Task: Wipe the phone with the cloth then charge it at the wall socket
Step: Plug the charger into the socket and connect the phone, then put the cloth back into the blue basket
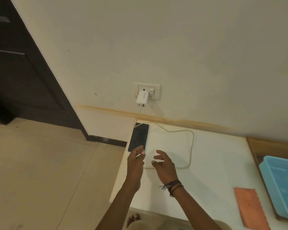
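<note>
A black phone [138,136] lies face up at the left edge of the white table [214,163], close to the wall. A white charger [142,99] sits plugged into the wall socket [147,90]. Its white cable [192,146] loops across the table and runs back to my left hand [135,161]. That hand pinches the cable's plug end just at the phone's near end. My right hand [164,165] hovers beside it with fingers spread, holding nothing. The orange cloth [249,208] lies flat at the table's near right.
A light blue plastic tub [280,185] rests on a wooden tray [256,145] at the right edge. A dark door [20,72] stands to the left, above beige floor tiles [40,171]. A bare foot [133,219] shows under the table's near edge.
</note>
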